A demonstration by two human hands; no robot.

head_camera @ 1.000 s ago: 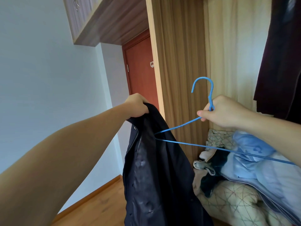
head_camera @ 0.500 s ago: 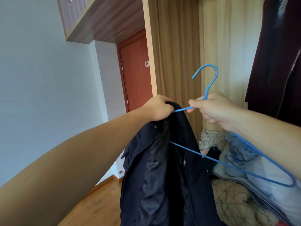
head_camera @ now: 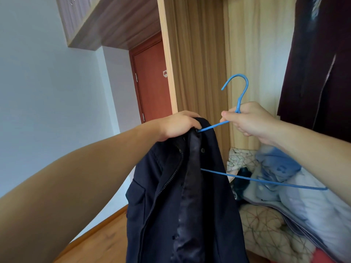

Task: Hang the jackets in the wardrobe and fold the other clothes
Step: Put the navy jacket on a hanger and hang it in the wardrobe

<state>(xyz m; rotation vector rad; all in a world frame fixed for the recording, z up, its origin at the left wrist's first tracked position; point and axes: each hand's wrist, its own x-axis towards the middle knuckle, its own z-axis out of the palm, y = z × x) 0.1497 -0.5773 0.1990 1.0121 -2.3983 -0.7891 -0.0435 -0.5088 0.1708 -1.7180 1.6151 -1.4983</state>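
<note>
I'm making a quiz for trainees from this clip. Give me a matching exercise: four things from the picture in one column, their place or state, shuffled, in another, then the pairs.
Things:
1. hanger
2. navy jacket
3. dark coat
4. blue clothes

Places or states:
A. hanging in the wardrobe at upper right
B. lying in a heap at lower right
C. gripped at its top by the left hand
D. held at the neck by the right hand

Pairs: 1-D, 2-C, 3-A, 4-B
</note>
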